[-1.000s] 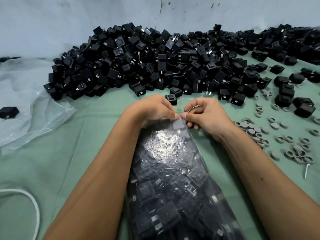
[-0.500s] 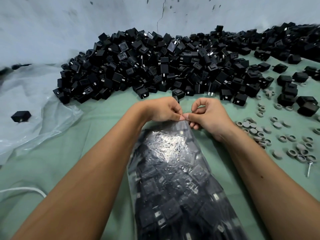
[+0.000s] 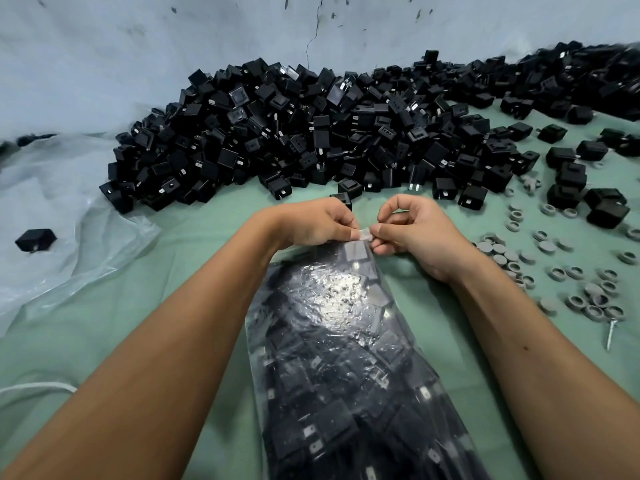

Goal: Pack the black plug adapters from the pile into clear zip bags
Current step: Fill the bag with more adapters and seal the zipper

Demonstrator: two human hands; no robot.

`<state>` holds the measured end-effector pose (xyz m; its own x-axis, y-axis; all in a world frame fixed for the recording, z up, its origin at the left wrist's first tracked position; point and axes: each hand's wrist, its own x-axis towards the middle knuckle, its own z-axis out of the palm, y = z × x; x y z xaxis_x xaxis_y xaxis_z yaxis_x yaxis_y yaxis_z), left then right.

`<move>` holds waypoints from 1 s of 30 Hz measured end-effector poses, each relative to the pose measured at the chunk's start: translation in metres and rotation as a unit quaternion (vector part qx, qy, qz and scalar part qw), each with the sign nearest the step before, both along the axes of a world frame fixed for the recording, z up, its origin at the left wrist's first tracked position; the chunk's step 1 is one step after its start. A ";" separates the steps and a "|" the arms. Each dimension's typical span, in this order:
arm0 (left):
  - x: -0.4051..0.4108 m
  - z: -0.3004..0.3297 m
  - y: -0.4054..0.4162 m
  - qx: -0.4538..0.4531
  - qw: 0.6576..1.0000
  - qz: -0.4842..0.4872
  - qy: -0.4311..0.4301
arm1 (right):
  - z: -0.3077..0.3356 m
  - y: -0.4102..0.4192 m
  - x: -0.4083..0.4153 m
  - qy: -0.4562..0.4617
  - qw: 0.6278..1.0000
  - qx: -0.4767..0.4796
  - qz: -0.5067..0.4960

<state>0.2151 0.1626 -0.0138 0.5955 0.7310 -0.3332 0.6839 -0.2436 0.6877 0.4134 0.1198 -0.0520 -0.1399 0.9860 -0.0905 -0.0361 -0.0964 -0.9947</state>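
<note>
A long clear zip bag (image 3: 346,341) packed with black plug adapters lies on the green table, running from the bottom edge up to my hands. My left hand (image 3: 311,221) and my right hand (image 3: 412,226) meet at the bag's far end, each pinching the zip strip between thumb and fingers. The strip shows as a small clear tab between the two thumbs. Beyond the hands, a large pile of black plug adapters (image 3: 329,133) stretches along the wall.
Crumpled clear plastic sheeting (image 3: 62,216) lies at the left with one stray adapter (image 3: 34,240) on it. Several grey round caps (image 3: 554,268) and a screw (image 3: 611,334) are scattered at the right. A white cord (image 3: 31,388) curves at the lower left.
The view has shifted slightly. Both hands stay pinched on the bag's top edge; the right fingers have opened into a looser loop above the strip.
</note>
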 end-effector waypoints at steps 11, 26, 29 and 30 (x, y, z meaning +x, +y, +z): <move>0.012 0.002 0.011 -0.004 1.000 0.018 0.024 | -0.010 0.002 -0.002 -0.005 0.997 0.052 -0.058; 0.009 -0.003 0.009 0.051 0.998 0.002 0.031 | -0.020 0.007 -0.004 -0.094 0.989 0.098 -0.051; 0.007 -0.007 0.007 0.052 0.998 0.018 0.006 | -0.019 0.005 -0.006 -0.133 0.985 0.109 -0.030; 0.006 -0.009 0.006 0.049 0.998 0.026 -0.011 | -0.018 0.004 -0.007 -0.147 0.982 0.113 -0.019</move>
<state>0.2206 0.1688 -0.0225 0.5619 0.7897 -0.2462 0.6827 -0.2747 0.6771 0.4062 0.1238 -0.0695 -0.1025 0.9896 0.1010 0.2564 0.1244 -0.9585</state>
